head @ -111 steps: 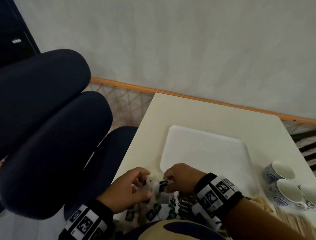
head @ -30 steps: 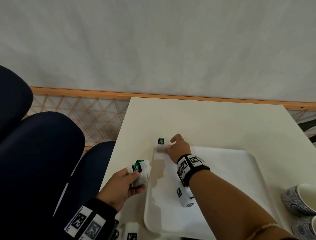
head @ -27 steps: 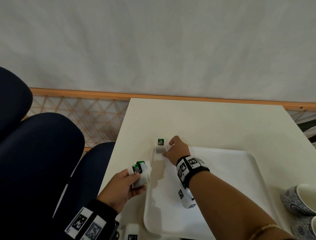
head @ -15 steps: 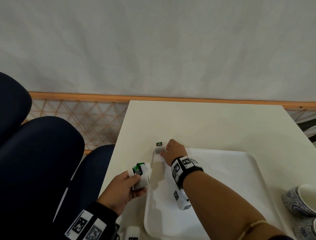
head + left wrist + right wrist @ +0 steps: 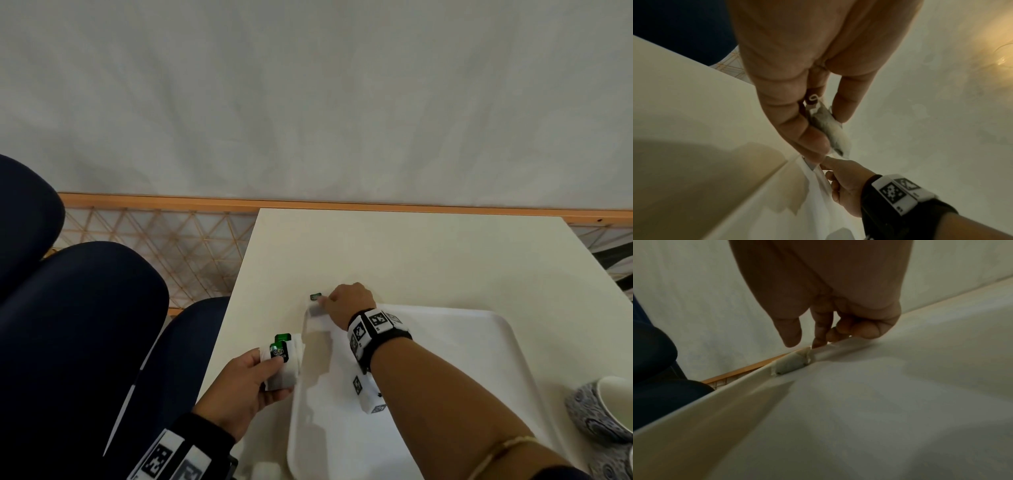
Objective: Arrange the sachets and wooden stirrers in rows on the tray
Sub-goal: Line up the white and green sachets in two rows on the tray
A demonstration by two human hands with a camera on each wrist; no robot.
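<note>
A white tray lies on the cream table. One white sachet with a green tag lies at the tray's far left corner, its tag over the rim. My right hand is at that corner. In the right wrist view its index fingertip touches the sachet, the thumb stands apart and the other fingers are curled. My left hand hovers left of the tray and grips a small bundle of sachets between thumb and fingers, as the left wrist view of the bundle confirms. No stirrers are in view.
Blue-patterned cups stand by the tray's right edge. Dark blue chairs fill the left side beside the table. A loose white sachet shows at the bottom edge. A pale wall rises behind the table.
Both hands left the sachet pile at the near edge. Over the last second the right hand settled one sachet onto the tray's far left corner; the left hand kept its bundle.
</note>
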